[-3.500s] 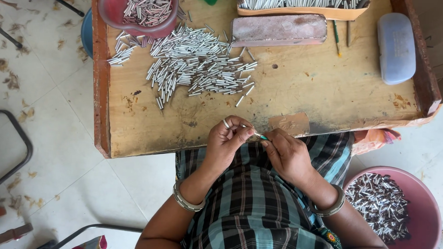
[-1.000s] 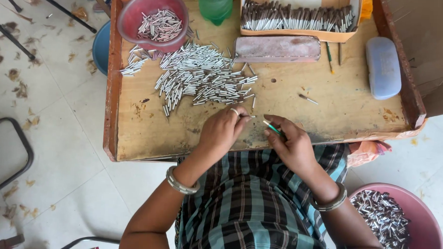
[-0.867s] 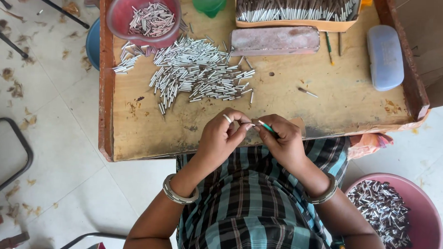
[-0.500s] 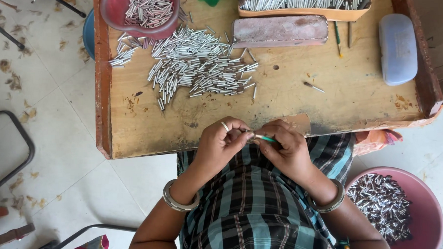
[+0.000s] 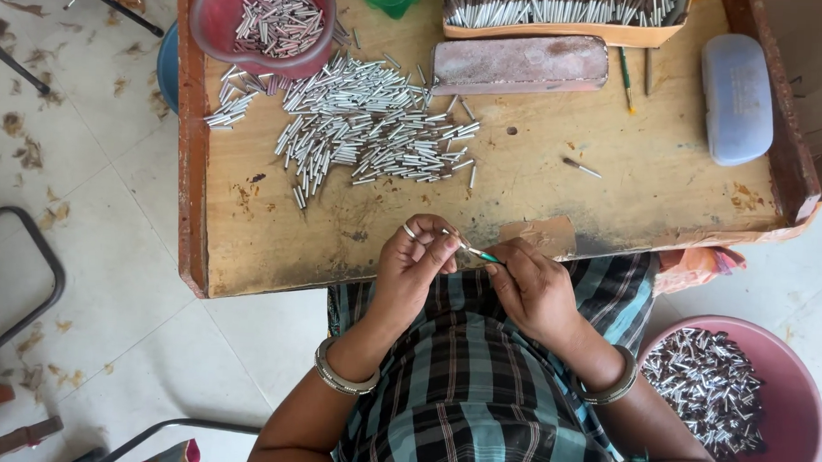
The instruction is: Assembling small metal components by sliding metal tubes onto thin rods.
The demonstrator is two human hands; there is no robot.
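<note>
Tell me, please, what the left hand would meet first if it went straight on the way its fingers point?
Probably the thin green-tipped stick that both hands pinch, then the right hand just beyond; the left hand points toward it, though depth is unclear.

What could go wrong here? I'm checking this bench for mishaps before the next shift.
The left hand and right hand pinch a thin green-tipped stick right at the wooden table's near edge, so a slip might drop it into the lap. The loose heap of small silver tubes lies unguarded; a sleeve or wrist could scatter it.
</note>
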